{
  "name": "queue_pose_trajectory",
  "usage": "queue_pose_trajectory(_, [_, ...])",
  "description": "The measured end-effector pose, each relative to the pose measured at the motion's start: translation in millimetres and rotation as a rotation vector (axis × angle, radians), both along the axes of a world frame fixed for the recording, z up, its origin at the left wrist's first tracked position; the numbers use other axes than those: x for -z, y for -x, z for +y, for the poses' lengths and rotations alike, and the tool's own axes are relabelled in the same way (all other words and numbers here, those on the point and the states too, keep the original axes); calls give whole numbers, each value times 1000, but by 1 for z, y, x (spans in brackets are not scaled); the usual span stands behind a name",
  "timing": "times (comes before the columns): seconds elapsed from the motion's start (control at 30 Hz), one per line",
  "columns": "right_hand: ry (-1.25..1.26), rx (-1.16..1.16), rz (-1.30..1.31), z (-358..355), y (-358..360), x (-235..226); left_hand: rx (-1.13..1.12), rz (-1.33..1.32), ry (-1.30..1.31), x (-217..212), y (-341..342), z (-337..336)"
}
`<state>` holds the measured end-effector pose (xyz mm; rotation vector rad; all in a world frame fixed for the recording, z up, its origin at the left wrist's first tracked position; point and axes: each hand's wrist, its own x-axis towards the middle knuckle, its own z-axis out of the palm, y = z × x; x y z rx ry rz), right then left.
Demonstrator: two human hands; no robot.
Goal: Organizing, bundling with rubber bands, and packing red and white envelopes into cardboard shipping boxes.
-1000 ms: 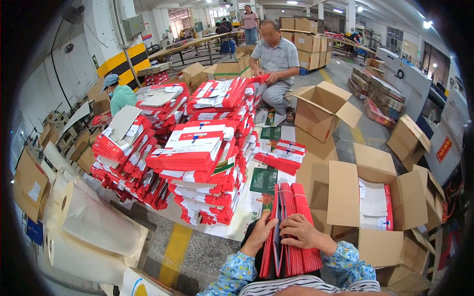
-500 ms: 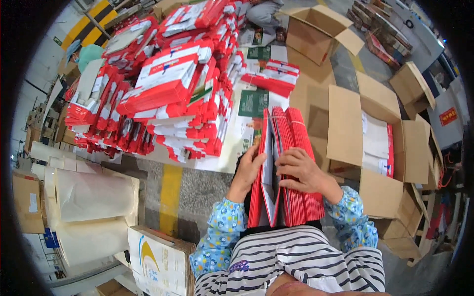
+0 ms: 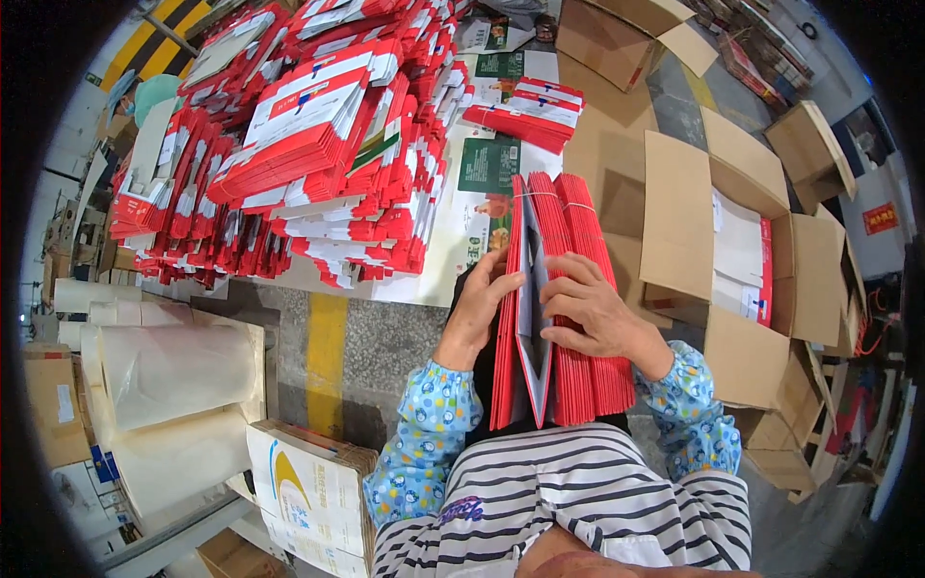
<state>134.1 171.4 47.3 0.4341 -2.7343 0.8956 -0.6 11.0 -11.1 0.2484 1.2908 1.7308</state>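
A bundle of flat-folded red cartons (image 3: 578,337) stands on edge across my lap, with thin string round its far part. Toward its left side a gap parts the cartons, showing the pale inside of one carton (image 3: 530,328). My left hand (image 3: 474,308) grips the left outer cartons, thumb on their upper edge near the gap. My right hand (image 3: 597,313) lies over the thicker right part, its bent fingers hooked on the edges facing the gap. Patterned blue sleeves cover both forearms.
A large pile of folded red-and-white cartons (image 3: 299,135) rises ahead on the left. A smaller stack (image 3: 533,111) lies beyond the bundle. To the right, an open brown box (image 3: 674,226) holds white-and-red cartons. Large pale rolls (image 3: 183,376) stand at left; a person (image 3: 154,96) is behind the pile.
The view has shifted a little, so the pile and bundle sit slightly higher in the picture. Both hands keep nearly the same hold on the bundle; the right fingers have shifted slightly.
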Motion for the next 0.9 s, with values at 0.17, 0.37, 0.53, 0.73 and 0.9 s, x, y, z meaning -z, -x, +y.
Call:
queue_pose_trajectory(0.17, [4, -2, -44, -6, 6, 1, 9, 39, 21, 1, 1, 2])
queue_pose_trajectory(0.37, [-26, -25, -39, -7, 7, 2, 8, 69, 11, 0, -2, 1])
queue_pose_trajectory(0.53, [76, -6, -80, -4, 6, -2, 9, 73, -21, 2, 0, -2])
queue_pose_trajectory(0.73, [-18, 0, -53, -10, 10, -1, -5, 60, -29, 1, -1, -1])
queue_pose_trajectory(0.9, [-59, -16, -56, -9, 10, 0, 7, 58, -13, -6, -3, 1])
